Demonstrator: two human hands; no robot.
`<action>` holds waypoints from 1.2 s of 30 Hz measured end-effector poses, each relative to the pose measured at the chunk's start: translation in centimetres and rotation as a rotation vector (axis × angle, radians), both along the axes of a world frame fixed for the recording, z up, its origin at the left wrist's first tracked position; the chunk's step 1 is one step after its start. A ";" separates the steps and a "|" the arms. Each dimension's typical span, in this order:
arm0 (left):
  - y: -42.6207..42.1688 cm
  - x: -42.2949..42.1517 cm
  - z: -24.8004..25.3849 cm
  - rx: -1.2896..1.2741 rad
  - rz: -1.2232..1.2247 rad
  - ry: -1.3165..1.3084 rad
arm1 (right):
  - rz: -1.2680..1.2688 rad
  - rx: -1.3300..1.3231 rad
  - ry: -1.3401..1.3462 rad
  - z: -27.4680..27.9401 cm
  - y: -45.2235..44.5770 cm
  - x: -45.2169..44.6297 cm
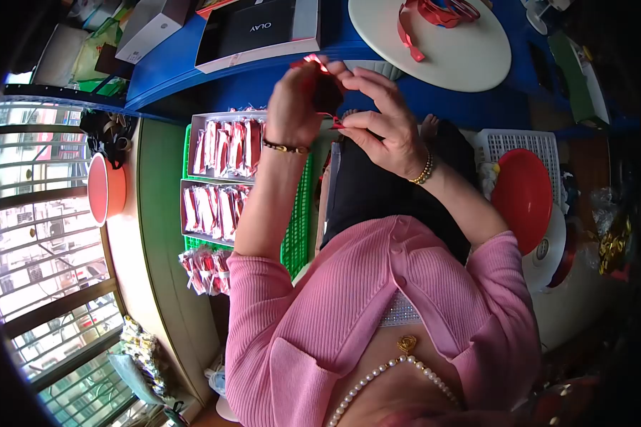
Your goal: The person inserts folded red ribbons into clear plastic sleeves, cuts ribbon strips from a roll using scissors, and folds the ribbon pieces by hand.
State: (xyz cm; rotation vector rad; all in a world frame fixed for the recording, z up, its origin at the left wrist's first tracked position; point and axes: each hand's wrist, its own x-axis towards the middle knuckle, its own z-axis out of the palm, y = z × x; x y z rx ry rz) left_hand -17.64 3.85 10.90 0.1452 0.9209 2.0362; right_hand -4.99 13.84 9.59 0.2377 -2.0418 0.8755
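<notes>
Both hands are raised together in front of the blue table's near edge. My left hand (292, 107), with a dark beaded bracelet at the wrist, is wrapped round a dark red item (327, 92) that has a shiny red top. My right hand (383, 124), wearing a gold bead bracelet, pinches a thin red strip (337, 123) at the item's lower end. What the item is cannot be made out. Beyond the hands, a loose coil of red ribbon (445, 13) lies on a round cream board (434, 53).
At the left, boxes of red-and-white wrapped packets (228, 148) sit in a green crate (297, 235). An OLAY box (256, 32) stands on the blue table (164, 78). A red round basin (523, 199) and a white basket (530, 144) are at the right.
</notes>
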 end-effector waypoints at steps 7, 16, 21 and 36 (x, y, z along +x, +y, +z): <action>0.9 1.5 -4.8 -0.040 -0.300 0.056 | 0.059 0.028 -0.032 -0.1 2.8 1.2; 0.6 -1.1 -2.7 0.050 -0.741 0.767 | 0.323 -0.369 -0.169 -0.2 5.1 0.8; 2.8 1.4 -1.8 -0.010 -0.700 0.889 | 0.270 -0.366 -0.216 0.1 5.9 0.6; -0.1 -2.0 6.1 0.081 -0.227 0.666 | 0.219 -0.545 -0.362 -9.1 -0.3 -4.2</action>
